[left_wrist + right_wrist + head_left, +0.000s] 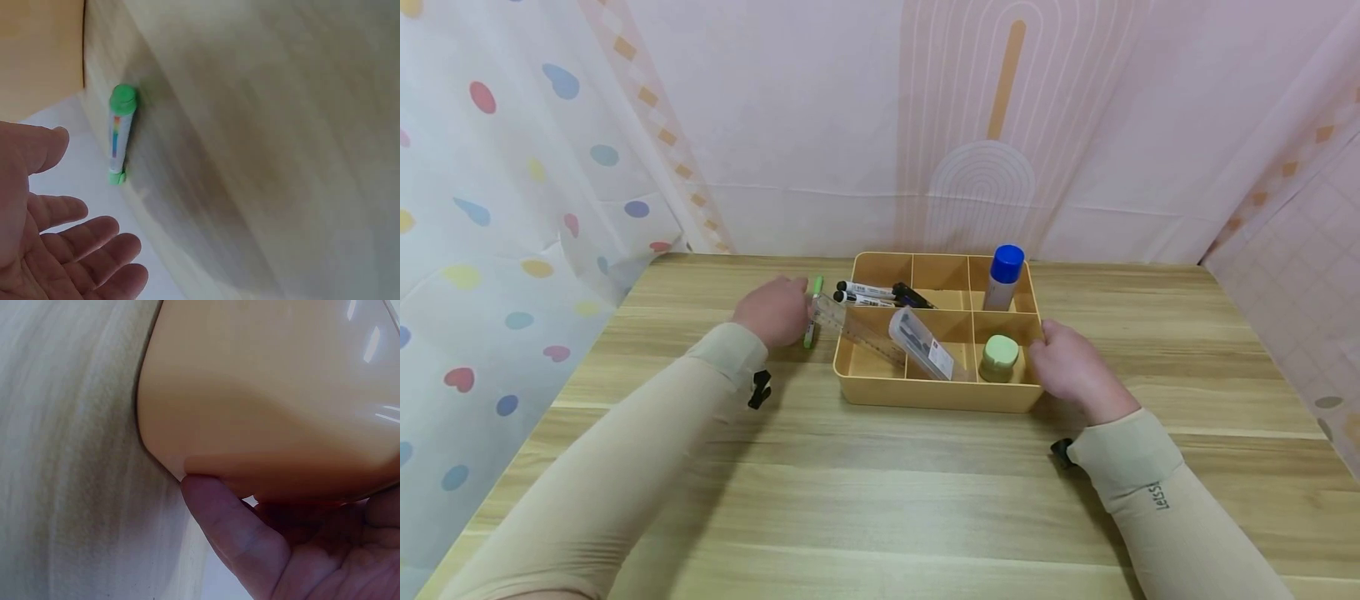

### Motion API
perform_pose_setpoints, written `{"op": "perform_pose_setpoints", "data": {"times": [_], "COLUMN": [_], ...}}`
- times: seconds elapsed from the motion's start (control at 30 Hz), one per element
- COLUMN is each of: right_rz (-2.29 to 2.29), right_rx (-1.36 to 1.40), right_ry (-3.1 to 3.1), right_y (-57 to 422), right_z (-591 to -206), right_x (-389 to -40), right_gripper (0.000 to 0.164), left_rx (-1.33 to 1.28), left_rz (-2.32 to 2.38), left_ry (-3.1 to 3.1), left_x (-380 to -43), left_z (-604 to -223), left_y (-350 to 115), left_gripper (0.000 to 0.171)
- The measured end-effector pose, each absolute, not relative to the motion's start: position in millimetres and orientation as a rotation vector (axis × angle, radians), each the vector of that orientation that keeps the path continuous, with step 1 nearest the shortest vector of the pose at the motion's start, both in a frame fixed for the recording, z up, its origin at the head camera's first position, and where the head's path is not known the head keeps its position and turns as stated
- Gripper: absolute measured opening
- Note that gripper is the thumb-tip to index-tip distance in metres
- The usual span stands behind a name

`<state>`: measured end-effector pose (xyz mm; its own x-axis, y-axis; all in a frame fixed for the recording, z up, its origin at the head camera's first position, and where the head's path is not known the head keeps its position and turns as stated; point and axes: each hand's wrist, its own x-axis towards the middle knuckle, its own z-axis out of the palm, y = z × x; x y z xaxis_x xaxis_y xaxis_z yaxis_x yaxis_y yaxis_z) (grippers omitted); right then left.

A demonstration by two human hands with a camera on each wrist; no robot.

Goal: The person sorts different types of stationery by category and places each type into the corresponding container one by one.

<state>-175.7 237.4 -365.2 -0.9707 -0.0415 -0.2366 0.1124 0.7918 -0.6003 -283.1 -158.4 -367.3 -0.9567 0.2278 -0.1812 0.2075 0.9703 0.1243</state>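
Observation:
My left hand is beside a green-and-white marker that lies on the table left of the organizer box. In the left wrist view the fingers are spread and hold nothing, with the marker just ahead of them. My right hand grips the right end of the yellow organizer box. Up close, a fingertip presses the box's outer wall; the other fingers are partly hidden. A clear ruler slants out of the box's front left compartment toward the left hand.
In the box are black-capped markers, a black marker, a blue-capped bottle, a light green container and a tilted clear case. A patterned curtain hangs behind the wooden table.

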Motion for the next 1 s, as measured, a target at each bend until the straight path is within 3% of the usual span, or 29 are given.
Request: {"op": "perform_pose_setpoints", "data": {"times": [0.17,0.47,1.0], "right_rz": [-0.95,-0.953,-0.961], "right_rx": [0.061,0.062,0.058], "right_ry": [2.736,2.72,2.71], "right_y": [237,238,239], "right_z": [-365,-364,-365], "right_x": [-176,-176,-176], "right_gripper": [0.049,0.051,0.051], "left_rx": [0.316,0.366,0.414], "left_rz": [0.154,0.206,0.195], "left_ry": [2.907,2.919,2.946], "left_x": [-282,-284,-278], "left_z": [-371,-378,-380], "left_y": [-158,-158,-153], "left_gripper": [0.055,0.023,0.024]}}
